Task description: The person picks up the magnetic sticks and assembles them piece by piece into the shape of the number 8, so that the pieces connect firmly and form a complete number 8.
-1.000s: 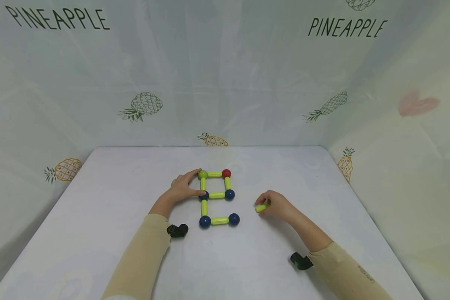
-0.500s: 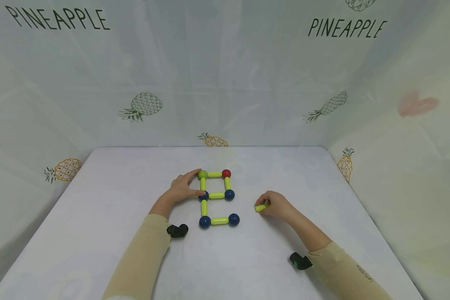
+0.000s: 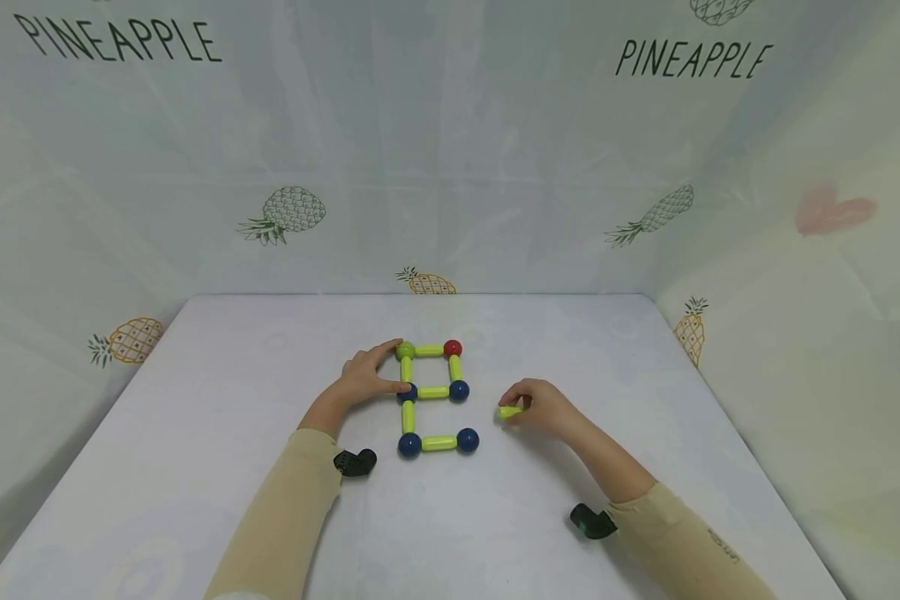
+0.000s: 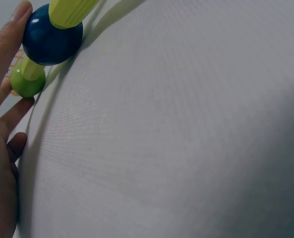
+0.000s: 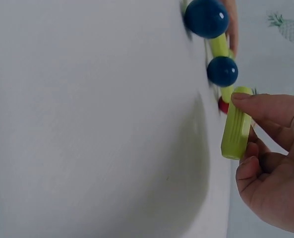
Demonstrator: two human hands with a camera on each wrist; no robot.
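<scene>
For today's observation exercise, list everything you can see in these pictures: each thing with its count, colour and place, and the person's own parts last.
Sticks in the figure: six, yellow-green, joined between the balls at the table's middle.
Loose stick: one, yellow-green, pinched in the right hand, right of the figure.
Blue balls: four, at the figure's middle and near corners.
Green ball: one, far left corner.
Red ball: one, far right corner.
Table: one, white.
Backdrop: white cloth with pineapple prints, behind and beside the table.
Wrist cameras: two, black, one on each wrist.
Sleeves: two, beige.
Left hand: touches the figure's left side.
Right hand: holds the loose stick.
</scene>
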